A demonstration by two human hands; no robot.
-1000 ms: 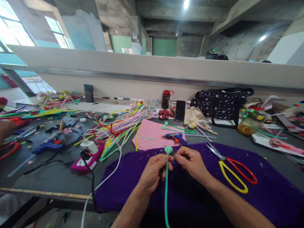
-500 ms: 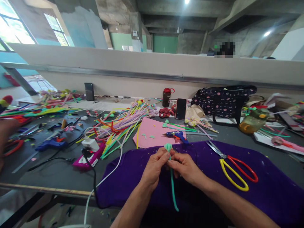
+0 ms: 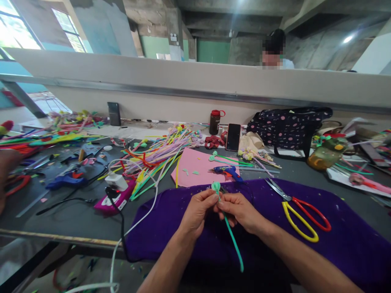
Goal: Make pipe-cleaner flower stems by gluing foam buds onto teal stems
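A mint-green pipe-cleaner flower (image 3: 233, 241) is pinched between my two hands, its round looped head (image 3: 216, 186) pointing up and its stem slanting down to the right. My left hand (image 3: 197, 211) is closed on it just under the head. Thumb and fingers of my right hand (image 3: 240, 208) press on the stem right beside the left fingertips. The exact grip point is partly covered by the fingers. Beneath both hands spreads a purple cloth (image 3: 161, 219). To the right, scissors (image 3: 287, 198) with one red and one yellow handle lie spread on the cloth.
A blue glue gun (image 3: 229, 171) rests by a pink sheet (image 3: 189, 160). Left of it are piled pipe cleaners (image 3: 168, 148) and a magenta power strip (image 3: 117, 199) with cables. A phone (image 3: 233, 137), bottle (image 3: 214, 123) and dark bag (image 3: 284, 132) stand behind. Another person's hand (image 3: 9, 162) shows far left.
The lower end of the green stem has swung to the right, and the flower tilts more. Both hands stay closed on it. The person behind the partition shows higher and further left.
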